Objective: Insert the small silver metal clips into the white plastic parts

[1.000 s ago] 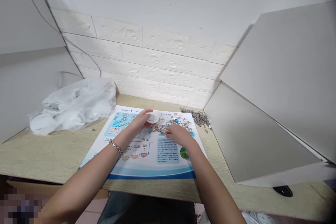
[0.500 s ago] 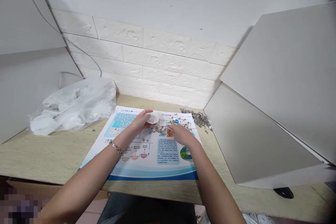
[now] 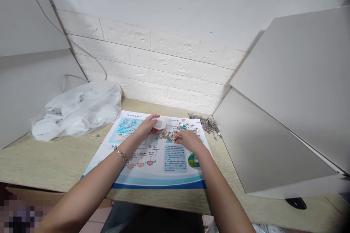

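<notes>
My left hand (image 3: 147, 128) is closed around a rounded white plastic piece (image 3: 160, 124) with a greyish rectangle in it, held just above the printed sheet. To the right, my right hand (image 3: 187, 139) has its fingertips pinched together low over the sheet; whatever they hold, if anything, is too small to make out. Between and beyond the hands lie many small silvery metal pieces (image 3: 167, 135), loosely spread. A larger heap of the same metal pieces (image 3: 210, 125) sits at the sheet's far right corner. The printed sheet (image 3: 131, 178) lies flat under both hands.
A clear plastic bag (image 3: 82, 107) of white pieces rests on the wooden table (image 3: 54, 160) at the left. White panels (image 3: 273, 142) stand on both sides, and a white brick-pattern wall (image 3: 161, 58) closes the back. A black object (image 3: 296, 203) lies near the right front.
My right hand's fingertips have shifted very slightly at the metal pieces. The left hand keeps the white plastic piece in nearly the same place. The whole view has tilted a little.
</notes>
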Available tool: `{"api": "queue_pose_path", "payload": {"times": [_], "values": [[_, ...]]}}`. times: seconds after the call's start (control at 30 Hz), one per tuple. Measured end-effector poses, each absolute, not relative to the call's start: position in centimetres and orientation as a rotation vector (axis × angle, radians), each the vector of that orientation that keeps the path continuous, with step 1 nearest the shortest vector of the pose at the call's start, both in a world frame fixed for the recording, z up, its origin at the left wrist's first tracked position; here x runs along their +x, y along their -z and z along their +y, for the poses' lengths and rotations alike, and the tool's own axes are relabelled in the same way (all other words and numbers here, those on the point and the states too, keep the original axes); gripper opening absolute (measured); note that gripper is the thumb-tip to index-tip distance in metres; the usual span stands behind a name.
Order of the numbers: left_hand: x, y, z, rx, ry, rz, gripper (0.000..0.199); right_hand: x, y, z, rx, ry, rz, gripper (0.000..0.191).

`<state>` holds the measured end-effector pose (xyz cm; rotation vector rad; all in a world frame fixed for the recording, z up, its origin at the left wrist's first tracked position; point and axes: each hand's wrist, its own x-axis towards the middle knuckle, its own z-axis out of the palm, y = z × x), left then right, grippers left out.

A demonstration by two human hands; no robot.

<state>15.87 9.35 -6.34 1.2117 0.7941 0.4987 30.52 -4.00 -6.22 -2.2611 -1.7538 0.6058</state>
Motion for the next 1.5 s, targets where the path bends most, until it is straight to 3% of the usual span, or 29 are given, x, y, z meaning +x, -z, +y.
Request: {"api": "queue_pose_path", "payload": {"times": [0.73,1.5], "values": [[15.9,6.3,9.4,1.237,-0.480,0.811,0.031,30.3,7.0,-3.8,-2.359,-0.543,-1.717,0.025],[15.8,7.2,9.9,1.287,-0.484,0.787,0.037,30.1,7.6,-3.8,-2.296,-0.469,-1.781,0.022]]}}
